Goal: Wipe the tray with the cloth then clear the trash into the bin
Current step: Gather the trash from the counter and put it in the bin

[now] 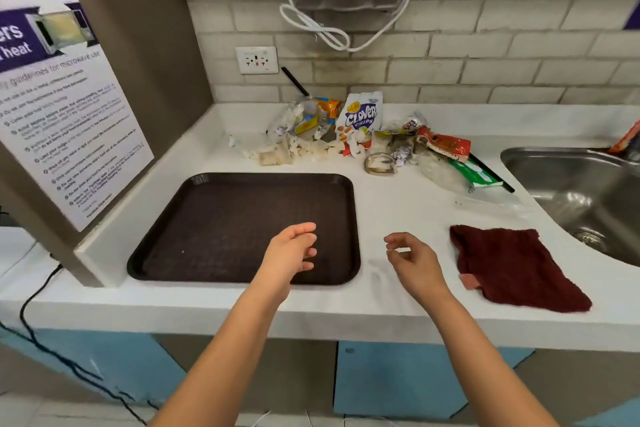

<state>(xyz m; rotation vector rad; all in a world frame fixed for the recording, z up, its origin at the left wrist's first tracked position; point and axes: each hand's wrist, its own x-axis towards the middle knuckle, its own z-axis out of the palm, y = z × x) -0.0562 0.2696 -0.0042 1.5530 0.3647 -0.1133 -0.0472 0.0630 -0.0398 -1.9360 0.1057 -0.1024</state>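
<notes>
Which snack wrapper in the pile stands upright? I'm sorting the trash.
The white Clover Chips bag, standing against the wall; the red wrapper and green wrapper lie flat.

A bare strip of white counter (398, 204) runs between the dark tray (221, 218) on the left and the red cloth (512, 263) on the right. A trash pile (363, 139) blocks the back wall; a sink (581, 191) opens far right.

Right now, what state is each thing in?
Tray: flat on the counter, bare.
Cloth: lying crumpled by the sink, untouched.
Trash: piled against the wall.
Sink: no water visible.
Left hand: over the tray, fingers relaxed, holding nothing.
Right hand: over the counter, holding nothing.
</notes>
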